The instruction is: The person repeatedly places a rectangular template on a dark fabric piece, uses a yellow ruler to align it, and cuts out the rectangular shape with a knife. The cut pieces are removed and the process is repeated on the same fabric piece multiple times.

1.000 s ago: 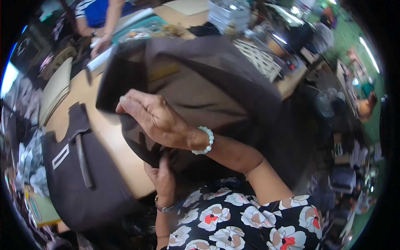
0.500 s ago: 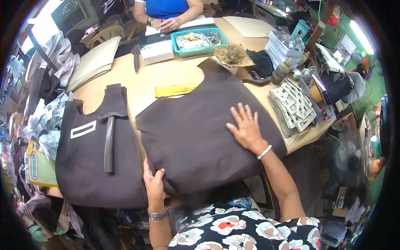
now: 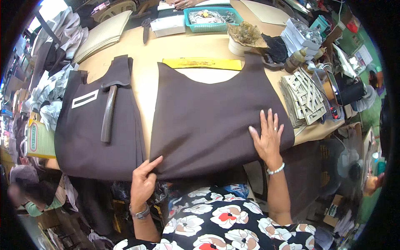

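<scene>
A dark brown cut fabric panel (image 3: pixel 208 112) with a scooped top edge lies spread before me on the table. My right hand (image 3: pixel 268 139) rests flat on its right side, fingers spread. At its lower left corner is my left hand (image 3: pixel 144 179), with the index finger stretched onto the cloth and the thumb apart; its other fingers are partly hidden. A yellow strip (image 3: pixel 202 63) lies along the scooped edge. To the left, a stack of similar dark panels (image 3: pixel 96 141) bears a hammer (image 3: pixel 109 112) and a small white rectangular frame (image 3: pixel 85 99).
Cut-out card templates (image 3: pixel 302 100) are stacked at the right edge, with bottles (image 3: pixel 296 60) behind them. Across the table (image 3: pixel 141 50) stand a white box (image 3: pixel 168 26), a teal basket (image 3: pixel 214 27) and a paper-lined tub (image 3: pixel 239 46). Another person's hands (image 3: pixel 185 4) show at the far side.
The panel has turned and flattened, its scooped edge now facing away beside the yellow strip. My left hand has let go of its edge; my right hand has shifted right. The view has tilted down.
</scene>
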{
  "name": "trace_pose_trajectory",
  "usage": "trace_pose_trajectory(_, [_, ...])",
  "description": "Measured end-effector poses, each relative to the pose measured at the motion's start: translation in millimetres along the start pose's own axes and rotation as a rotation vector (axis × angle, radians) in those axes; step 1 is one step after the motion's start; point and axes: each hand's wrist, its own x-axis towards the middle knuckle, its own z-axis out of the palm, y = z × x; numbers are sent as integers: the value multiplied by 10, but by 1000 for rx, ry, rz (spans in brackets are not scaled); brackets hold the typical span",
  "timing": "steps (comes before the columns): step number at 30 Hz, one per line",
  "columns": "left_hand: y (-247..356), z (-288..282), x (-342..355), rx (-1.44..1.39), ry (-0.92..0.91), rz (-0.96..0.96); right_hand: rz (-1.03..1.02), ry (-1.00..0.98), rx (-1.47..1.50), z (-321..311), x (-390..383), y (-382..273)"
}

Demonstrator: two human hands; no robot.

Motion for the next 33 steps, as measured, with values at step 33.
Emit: trace_pose_trajectory(33, [151, 1132, 589, 654, -25, 427, -437, 188, 225, 611, 2246, -894])
